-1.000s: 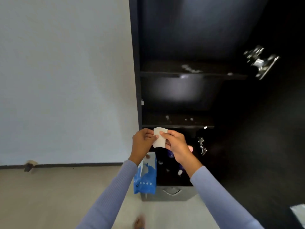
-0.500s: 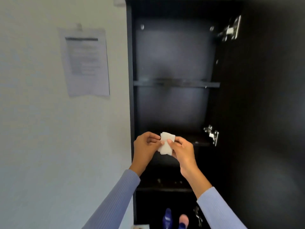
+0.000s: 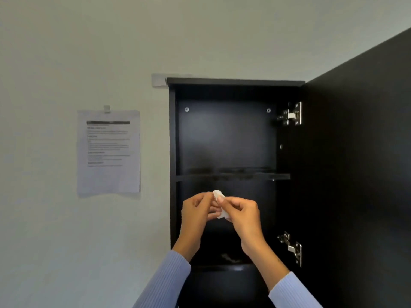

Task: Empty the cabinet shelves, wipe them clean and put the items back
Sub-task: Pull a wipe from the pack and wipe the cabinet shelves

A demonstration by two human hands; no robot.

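A small crumpled white wipe [image 3: 219, 204] is pinched between left hand [image 3: 196, 213] and right hand [image 3: 241, 215], just below the dark cabinet shelf [image 3: 233, 176], with the black door [image 3: 355, 174] swung open rightward.

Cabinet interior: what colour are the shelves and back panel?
Black or very dark brown, matte, on the cabinet and its shelf; seen in the head view.

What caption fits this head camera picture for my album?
Both hands, left and right, pinch a small white wipe before the open black cabinet.
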